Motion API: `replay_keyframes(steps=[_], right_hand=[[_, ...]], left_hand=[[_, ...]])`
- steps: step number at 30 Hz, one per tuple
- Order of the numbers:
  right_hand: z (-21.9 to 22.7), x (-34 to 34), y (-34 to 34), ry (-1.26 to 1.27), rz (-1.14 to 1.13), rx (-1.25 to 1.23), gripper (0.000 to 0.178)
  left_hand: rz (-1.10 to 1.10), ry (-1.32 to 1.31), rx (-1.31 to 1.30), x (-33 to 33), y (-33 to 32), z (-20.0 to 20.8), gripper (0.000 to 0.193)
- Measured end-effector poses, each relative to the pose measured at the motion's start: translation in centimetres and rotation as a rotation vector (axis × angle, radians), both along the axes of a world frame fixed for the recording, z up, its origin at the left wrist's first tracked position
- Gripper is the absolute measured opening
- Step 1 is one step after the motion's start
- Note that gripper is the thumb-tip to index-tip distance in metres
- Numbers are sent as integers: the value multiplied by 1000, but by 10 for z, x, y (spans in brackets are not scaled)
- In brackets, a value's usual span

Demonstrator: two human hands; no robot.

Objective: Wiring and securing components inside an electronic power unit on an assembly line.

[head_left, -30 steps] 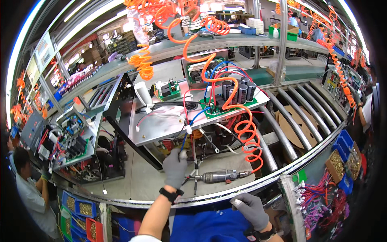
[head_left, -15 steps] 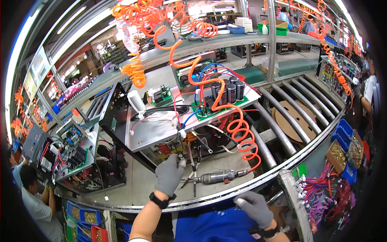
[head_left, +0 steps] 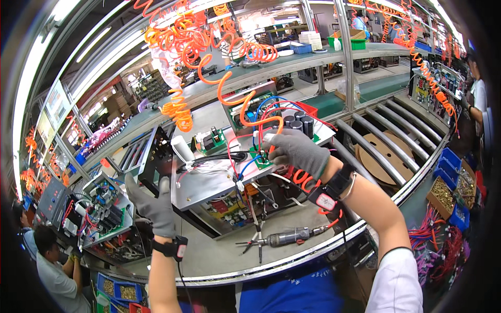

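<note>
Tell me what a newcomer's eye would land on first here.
Probably the bright orange coiled hoses, hanging at the upper left and middle. Next come the two grey gloves: the right hand over the right part of the silver metal plate, the left hand open to its left. A grey hand tool lies on the bench in front.

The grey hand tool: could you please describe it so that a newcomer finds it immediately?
Find the metal chassis in the centre, circuit boards on top. On the bench in front of it lies the hand tool, joined at its right end to an orange coiled hose. Unlike the thin cables by its left end, it has a thick grey body.
</note>
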State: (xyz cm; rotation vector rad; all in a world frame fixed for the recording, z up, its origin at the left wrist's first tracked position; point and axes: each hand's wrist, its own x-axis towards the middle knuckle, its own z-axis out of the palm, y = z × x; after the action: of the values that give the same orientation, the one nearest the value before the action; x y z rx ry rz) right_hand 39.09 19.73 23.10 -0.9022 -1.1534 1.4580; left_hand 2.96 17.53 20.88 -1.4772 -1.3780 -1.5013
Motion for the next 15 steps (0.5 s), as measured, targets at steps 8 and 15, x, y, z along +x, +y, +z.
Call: replay_keyframes(steps=[8, 15], right_hand=[[64, 131, -16, -318, -546, 386, 17], [-47, 190, 88, -457, -717, 120, 14]], left_hand=[[101, 421, 49, -19, 8, 43, 45], [-134, 235, 37, -20, 21, 35, 33]])
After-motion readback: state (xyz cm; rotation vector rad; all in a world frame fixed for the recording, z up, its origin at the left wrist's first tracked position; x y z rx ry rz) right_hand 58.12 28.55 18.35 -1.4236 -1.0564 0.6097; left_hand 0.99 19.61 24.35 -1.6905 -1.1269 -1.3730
